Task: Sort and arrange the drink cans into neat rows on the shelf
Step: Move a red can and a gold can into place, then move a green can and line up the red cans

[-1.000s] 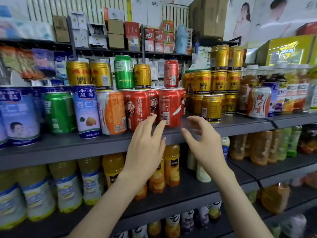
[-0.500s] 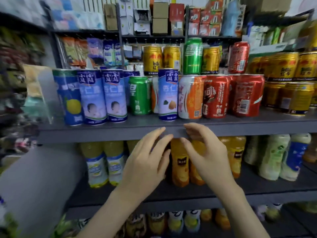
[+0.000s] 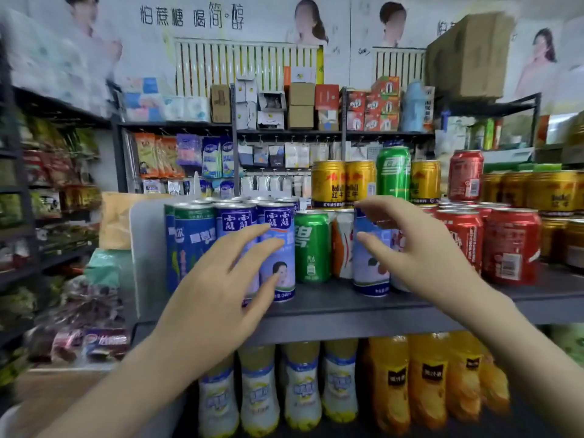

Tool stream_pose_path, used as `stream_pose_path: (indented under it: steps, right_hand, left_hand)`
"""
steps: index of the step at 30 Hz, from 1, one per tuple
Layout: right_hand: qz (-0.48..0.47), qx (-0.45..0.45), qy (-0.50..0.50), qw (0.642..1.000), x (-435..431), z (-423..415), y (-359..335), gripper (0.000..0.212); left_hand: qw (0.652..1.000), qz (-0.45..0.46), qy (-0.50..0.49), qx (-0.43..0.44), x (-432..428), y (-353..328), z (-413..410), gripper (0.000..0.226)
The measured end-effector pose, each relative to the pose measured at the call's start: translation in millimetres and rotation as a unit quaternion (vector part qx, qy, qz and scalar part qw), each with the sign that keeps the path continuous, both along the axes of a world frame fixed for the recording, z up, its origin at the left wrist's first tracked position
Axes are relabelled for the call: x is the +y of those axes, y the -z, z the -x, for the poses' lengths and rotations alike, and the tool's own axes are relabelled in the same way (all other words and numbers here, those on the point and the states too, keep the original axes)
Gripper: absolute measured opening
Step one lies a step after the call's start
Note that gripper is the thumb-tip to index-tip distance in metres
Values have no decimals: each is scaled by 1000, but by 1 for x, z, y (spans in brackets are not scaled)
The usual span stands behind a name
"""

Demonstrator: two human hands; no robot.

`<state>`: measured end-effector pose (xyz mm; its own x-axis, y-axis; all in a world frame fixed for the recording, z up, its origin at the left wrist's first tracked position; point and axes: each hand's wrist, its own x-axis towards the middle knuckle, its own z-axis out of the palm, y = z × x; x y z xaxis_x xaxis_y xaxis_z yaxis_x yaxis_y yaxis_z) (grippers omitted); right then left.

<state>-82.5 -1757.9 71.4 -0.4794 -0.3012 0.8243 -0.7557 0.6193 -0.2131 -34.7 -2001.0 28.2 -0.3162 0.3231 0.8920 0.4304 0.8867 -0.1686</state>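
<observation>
Both hands are up in front of the grey shelf, and neither holds anything. My left hand has its fingers straight and slightly fanned, with the tips over the portrait can. That can is the rightmost of the tall blue cans at the shelf's left end, and I can't tell whether the tips touch it. My right hand is slack, fingers spread and loosely curved. Its thumb lies across the front of a blue-and-white can and its index finger is up near the rim. Contact there is unclear, and nothing is clamped. All cans stand upright. In the front row, left to right, the tall blue cans sit against a white divider. Next come a green can, an orange-and-white can set a bit back, the blue-and-white can, then the red cans. The brands are mixed and the fronts don't line up. A second tier stands on the lids behind: gold cans, one tall green can and one red can. A gold stack stands at the far right. On the shelf below there are yellow bottles on the left and orange bottles on the right.
</observation>
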Motion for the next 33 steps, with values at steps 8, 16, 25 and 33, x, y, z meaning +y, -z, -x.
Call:
stream_pose_path:
  steps: [8,16,25,33]
  right_hand:
    - [-255,-4,157,954,-53,34,-35,60]
    - [-245,148,292,912,-79,70,5,59]
    - [-191,169,255,933,-77,63,13,64]
    - [-175,129,140,966,-76,50,25,73]
  left_hand:
    - [997,17,-78,1,-23,-42,33,55]
    - [987,61,-147,-28,-23,-34,45,57]
    - [985,68,-153,-35,-20,-35,45,56]
    - [986,57,-154,-42,-18,-35,43,56]
